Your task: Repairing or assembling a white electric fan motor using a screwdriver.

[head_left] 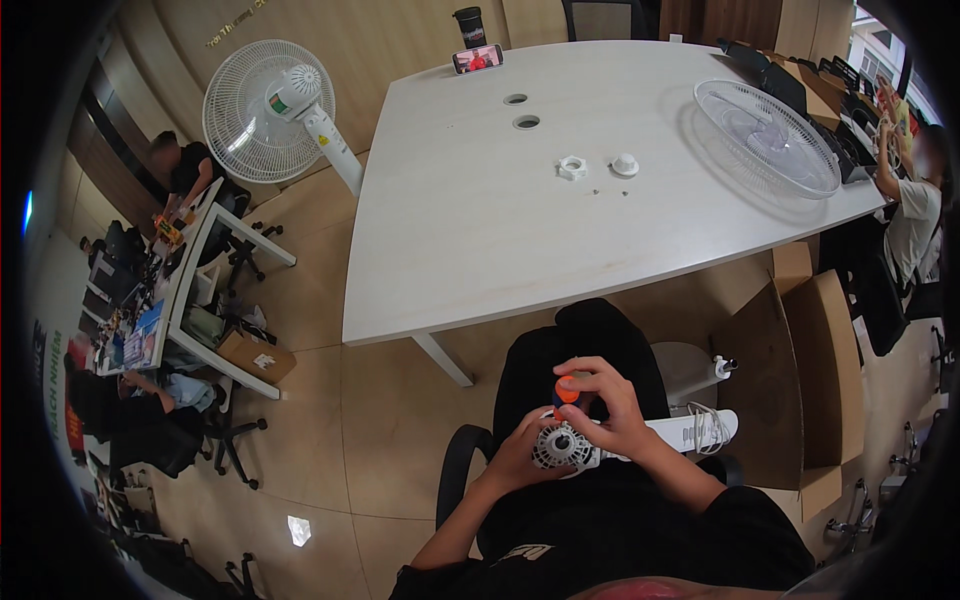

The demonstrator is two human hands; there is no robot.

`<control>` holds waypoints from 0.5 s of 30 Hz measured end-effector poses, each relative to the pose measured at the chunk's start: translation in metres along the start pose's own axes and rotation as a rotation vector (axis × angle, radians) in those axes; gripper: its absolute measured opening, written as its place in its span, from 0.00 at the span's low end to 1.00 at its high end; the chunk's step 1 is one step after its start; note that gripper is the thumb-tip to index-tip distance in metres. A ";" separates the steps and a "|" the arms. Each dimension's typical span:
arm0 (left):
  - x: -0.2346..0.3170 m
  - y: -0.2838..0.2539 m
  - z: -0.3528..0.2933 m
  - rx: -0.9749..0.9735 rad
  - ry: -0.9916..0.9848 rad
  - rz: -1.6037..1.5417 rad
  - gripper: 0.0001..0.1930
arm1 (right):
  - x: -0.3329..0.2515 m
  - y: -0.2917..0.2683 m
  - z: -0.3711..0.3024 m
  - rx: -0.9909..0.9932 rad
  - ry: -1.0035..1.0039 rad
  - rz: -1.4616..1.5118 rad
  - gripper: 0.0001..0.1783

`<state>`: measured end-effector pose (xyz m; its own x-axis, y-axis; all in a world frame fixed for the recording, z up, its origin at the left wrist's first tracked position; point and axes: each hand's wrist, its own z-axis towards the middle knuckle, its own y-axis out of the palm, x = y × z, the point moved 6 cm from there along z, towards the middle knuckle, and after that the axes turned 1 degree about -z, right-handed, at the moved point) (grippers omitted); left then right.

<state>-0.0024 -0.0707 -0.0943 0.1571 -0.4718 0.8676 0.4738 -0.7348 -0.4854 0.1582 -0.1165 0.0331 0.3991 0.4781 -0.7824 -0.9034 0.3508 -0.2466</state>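
A white fan motor housing (560,446) with a slotted round face lies in my lap, and its white neck (690,432) stretches to the right with a cord coiled around it. My left hand (522,458) is wrapped around the housing's left side. Above the housing, my right hand (612,408) grips the orange-and-dark handle of a screwdriver (567,390). The screwdriver's tip is hidden by the hands. On the white table (450,220) ahead are a white plastic ring nut (572,168), a white knob (624,165) and two small screws (597,192).
A fan grille (765,138) with clear blades lies at the table's right. A phone (478,59) and black tumbler (468,27) stand at the back. To my right are a white fan base (690,372) and an open cardboard box (825,380). A standing fan (268,110) is left of the table. People sit at both sides.
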 end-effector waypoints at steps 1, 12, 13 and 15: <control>0.000 0.000 0.000 0.000 0.003 -0.001 0.43 | 0.000 0.000 0.000 0.000 -0.001 -0.003 0.18; 0.005 -0.001 0.002 -0.052 -0.113 -0.025 0.44 | 0.001 0.002 0.002 0.006 -0.030 -0.085 0.19; 0.005 -0.001 0.002 -0.052 -0.113 -0.024 0.44 | 0.001 0.002 0.001 0.006 -0.030 -0.084 0.19; 0.006 -0.002 0.003 -0.044 -0.083 -0.024 0.43 | 0.001 0.001 0.000 0.021 -0.019 -0.047 0.18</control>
<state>0.0000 -0.0709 -0.0875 0.2183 -0.4135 0.8840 0.4396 -0.7670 -0.4673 0.1580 -0.1155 0.0319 0.4440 0.4761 -0.7590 -0.8803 0.3897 -0.2705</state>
